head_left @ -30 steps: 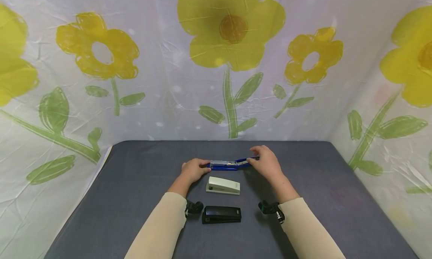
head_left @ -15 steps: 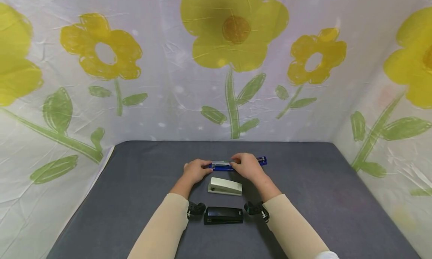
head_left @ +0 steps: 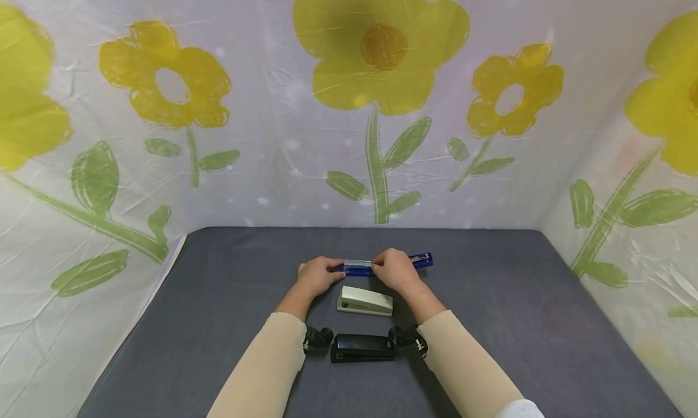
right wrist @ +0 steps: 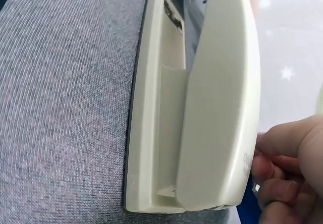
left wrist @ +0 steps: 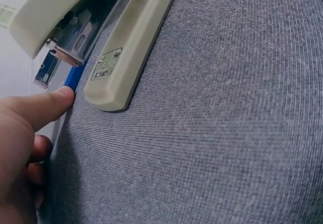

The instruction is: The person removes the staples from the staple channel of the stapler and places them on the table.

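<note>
A blue stapler (head_left: 357,272) lies opened out at the back of the table, its top arm (head_left: 422,260) swung over to the right and the metal staple channel (head_left: 357,263) exposed. My left hand (head_left: 315,277) pinches its left end between thumb and fingers; the left wrist view shows the thumb (left wrist: 53,103) against the blue base. At the middle of the stapler, my right hand (head_left: 396,271) has its thumb and fingers curled together on it, covering the hinge area. In the right wrist view those fingers (right wrist: 282,188) are partly hidden behind the cream stapler (right wrist: 217,108).
Just in front of the blue stapler stands the cream stapler, and nearer still a black stapler (head_left: 362,348), both between the forearms. Dark cloth covers the table (head_left: 229,333). A flower-printed curtain (head_left: 262,182) surrounds the back and sides.
My right hand has moved left from the blue stapler's raised top arm to its middle, uncovering the arm's right end. The left hand has kept its hold on the left end.
</note>
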{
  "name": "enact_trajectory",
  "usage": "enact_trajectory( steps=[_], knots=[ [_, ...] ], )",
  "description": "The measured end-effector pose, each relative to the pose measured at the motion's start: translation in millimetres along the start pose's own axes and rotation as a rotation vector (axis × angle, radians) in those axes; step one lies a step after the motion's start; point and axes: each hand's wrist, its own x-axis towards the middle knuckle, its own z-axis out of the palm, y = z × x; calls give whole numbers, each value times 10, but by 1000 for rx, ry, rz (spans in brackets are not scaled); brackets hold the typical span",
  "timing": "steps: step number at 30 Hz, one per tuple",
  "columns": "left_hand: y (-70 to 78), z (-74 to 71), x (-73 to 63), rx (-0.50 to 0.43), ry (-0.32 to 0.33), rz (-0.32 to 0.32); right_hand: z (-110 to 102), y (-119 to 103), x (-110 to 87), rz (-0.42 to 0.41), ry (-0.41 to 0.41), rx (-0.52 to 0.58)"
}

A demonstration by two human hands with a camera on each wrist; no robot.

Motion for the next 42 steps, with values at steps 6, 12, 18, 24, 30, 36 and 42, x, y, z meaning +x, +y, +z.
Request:
enact_trajectory(
  steps=[6, 12, 18, 24, 30, 36, 42],
  knots=[
    [-26, 17, 5, 5, -2, -3, 23, -10, 10, 38, 35, 67],
    [-19, 19, -12, 22, 3, -7, 68, -34, 52, 76, 97, 98],
    [-5, 15, -8, 24, -14, -16, 88, -57, 96, 120, 126, 161],
    [-8, 20, -19, 21, -19, -15, 103, -39, 97, 125, 96, 199],
    [-12, 20, -6, 16, -8, -12, 88, -26, 81, 45, 84, 144],
    [9, 5, -16, 10, -4, -13, 36, -46, 78, 26, 91, 173],
    [7, 2, -12, 16, -1, -2, -23, -68, 69, 54, 73, 232]
  ],
)
